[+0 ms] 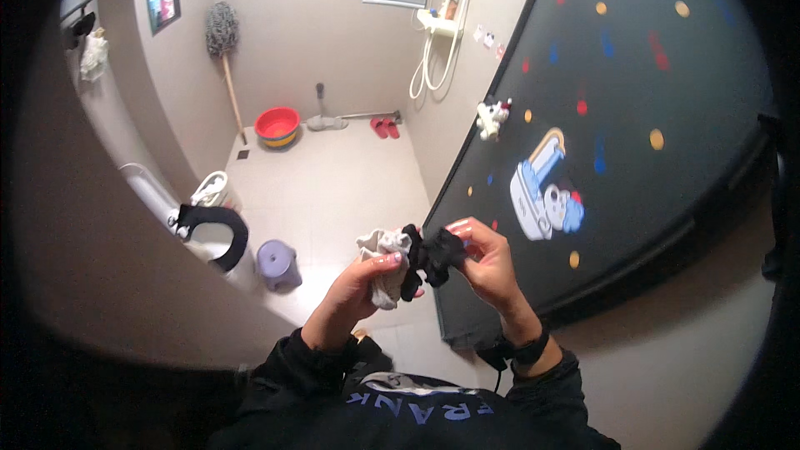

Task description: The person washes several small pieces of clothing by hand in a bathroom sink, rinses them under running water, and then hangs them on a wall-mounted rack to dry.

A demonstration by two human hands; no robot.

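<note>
My left hand (365,284) holds a light beige cloth bundle (389,275), which looks like a scrunchie, with its thumb pressed on top. Against it sits a ruffled black fabric piece (412,262), also in the left hand. Pinched between the thumb and fingers of my right hand (490,259) is another black ruffled fabric piece (445,253), touching or very near the first one. Whether the black pieces are joined, I cannot tell. Both hands are raised in front of my chest, above the tiled floor.
A dark door (625,75) with stickers stands close on the right. At left are a toilet with a black seat cover (234,231) and a purple stool (278,264). Farther off are red and yellow basins (278,128), a mop (231,87), red slippers (384,128) and a shower hose (428,69).
</note>
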